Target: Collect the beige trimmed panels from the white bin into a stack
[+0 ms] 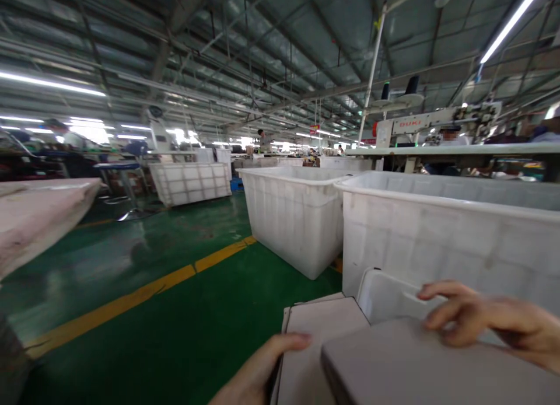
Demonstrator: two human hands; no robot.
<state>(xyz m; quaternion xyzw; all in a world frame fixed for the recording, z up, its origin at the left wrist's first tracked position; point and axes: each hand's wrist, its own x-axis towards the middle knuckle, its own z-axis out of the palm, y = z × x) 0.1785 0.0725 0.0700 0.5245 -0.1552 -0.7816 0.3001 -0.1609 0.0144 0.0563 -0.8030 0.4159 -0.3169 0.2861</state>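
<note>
My left hand [258, 373] reaches in from the bottom centre, its fingertips on the near edge of a pale grey-pink flat piece [319, 335] in a stack. My right hand [485, 323] comes from the right with curled fingers resting on the far edge of another grey flat piece [420, 370] that lies nearest me. A small white plastic bin [385, 294] stands just behind the stack, under my right fingers. Whether either hand pinches its piece or only touches it cannot be told.
Two big white plastic tubs [437, 236] [297, 218] stand ahead on the green floor [175, 335], which carries a yellow line [140, 297]. A pink-topped table edge [39, 218] is at left. A white sewing machine [437, 122] on a bench and seated people are at right.
</note>
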